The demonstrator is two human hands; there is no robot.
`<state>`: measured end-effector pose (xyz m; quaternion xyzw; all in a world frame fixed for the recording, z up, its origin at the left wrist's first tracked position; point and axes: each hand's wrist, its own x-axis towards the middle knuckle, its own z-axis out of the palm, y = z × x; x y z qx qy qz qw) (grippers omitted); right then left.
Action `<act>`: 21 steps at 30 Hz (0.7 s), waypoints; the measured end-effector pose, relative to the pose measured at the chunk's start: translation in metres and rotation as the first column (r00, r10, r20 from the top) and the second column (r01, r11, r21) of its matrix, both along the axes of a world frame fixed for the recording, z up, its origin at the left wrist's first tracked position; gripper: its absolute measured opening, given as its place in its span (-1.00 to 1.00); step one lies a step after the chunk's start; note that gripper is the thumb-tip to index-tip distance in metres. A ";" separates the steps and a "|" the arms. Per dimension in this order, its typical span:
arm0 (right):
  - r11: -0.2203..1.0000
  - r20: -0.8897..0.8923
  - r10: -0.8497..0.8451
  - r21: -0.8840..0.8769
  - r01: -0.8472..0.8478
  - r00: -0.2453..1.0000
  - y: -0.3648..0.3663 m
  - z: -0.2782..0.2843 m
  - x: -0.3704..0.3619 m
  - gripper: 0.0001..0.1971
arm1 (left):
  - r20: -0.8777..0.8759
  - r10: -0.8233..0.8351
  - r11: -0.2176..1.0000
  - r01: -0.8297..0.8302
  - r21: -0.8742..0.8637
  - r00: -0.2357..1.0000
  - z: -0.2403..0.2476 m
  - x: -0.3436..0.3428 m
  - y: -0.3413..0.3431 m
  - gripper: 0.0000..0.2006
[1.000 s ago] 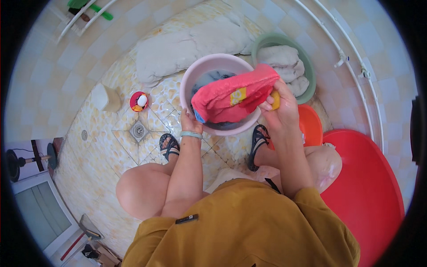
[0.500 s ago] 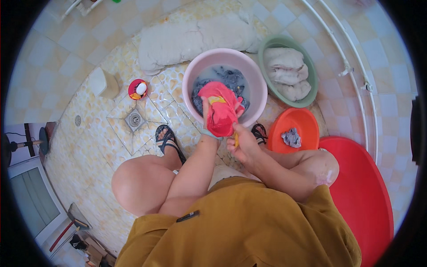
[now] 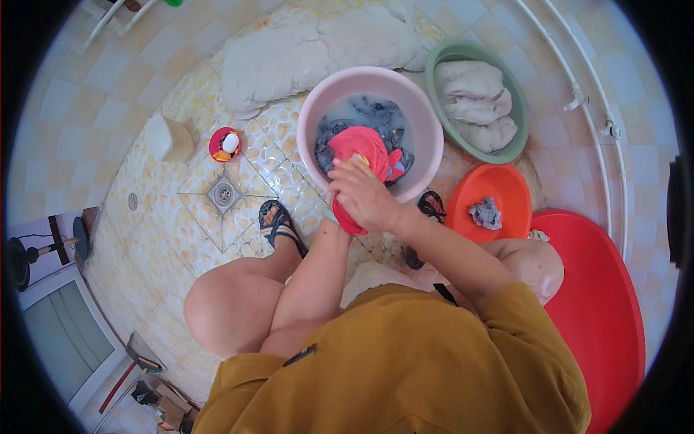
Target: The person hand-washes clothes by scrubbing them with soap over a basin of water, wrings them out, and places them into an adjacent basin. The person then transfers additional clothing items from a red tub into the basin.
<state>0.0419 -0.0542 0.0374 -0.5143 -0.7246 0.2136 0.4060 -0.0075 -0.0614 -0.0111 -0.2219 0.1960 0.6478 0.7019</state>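
1. Since the earlier frame, I see the right hand shifted up and leftward, from beside the lower end of the red cloth to across its middle.
2. Far out to the left of both hands, my view has a pale container on the tiled floor.
3. Nearer, still left of the hands, I find a small red dish bearing a white oval piece; a floor drain lies on the hands' side of it.
4. Beyond the hands, toward the wall, stretches a long bundle of whitish fabric.
5. Left hand: cloth and right hand cover nearly all of it past the left wrist, so I cannot tell its grip.
6. Right hand: back upward, fingers extended over the red cloth. I cannot tell whether it grips anything underneath.
7. That cloth reaches from below the hands into the pink basin, just ahead of them, over dark wet fabric in cloudy water.
8. To the right of the hands, I have a green basin of whitish cloth farther ahead, then an orange basin containing a crumpled grey cloth.
9. Rightmost, beyond the right knee, sits a big red tub.
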 end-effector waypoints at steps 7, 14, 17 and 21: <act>0.750 -0.204 -0.230 -0.660 0.040 0.951 0.041 -0.006 0.048 -0.77 | -0.118 -0.758 0.588 0.751 0.300 0.641 -0.035 -0.025 0.033 -0.68; 0.988 -0.106 -0.084 -0.136 0.069 0.991 -0.022 0.015 0.003 -0.79 | -0.039 -0.773 0.600 0.750 0.279 0.633 -0.029 -0.028 0.030 -0.70; 0.996 0.116 0.092 -0.019 -0.090 0.989 0.018 -0.015 0.037 -0.75 | -0.288 -0.749 0.540 0.802 0.254 0.596 -0.028 -0.026 0.031 -0.71; 0.792 0.012 -0.216 -0.583 0.183 0.976 0.039 -0.036 0.062 -0.71 | -0.425 -0.721 0.482 0.837 0.259 0.547 -0.031 -0.011 0.027 -0.72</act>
